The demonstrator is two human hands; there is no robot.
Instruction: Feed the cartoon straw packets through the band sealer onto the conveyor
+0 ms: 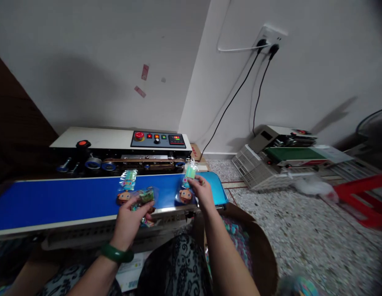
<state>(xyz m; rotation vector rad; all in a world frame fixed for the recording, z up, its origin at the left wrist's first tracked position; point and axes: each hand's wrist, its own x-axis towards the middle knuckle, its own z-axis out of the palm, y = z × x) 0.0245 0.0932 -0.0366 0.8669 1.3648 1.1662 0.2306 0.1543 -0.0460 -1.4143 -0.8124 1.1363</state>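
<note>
My left hand, with a green bangle at the wrist, is closed on several small clear packets in front of the blue conveyor belt. My right hand pinches the edge of another clear packet with a green top and a brown cartoon face, at the belt's right end. The upper end of that packet reaches the sealing machine's rollers. A similar packet lies farther left on the belt, partly behind my left hand. The band sealing machine stands behind the belt, its display lit.
A cardboard box of colourful packets stands on the floor by my right arm. Farther right, a second sealer with a green belt rests on a white crate. A red stool lies near the right edge. Black cords hang from the wall socket.
</note>
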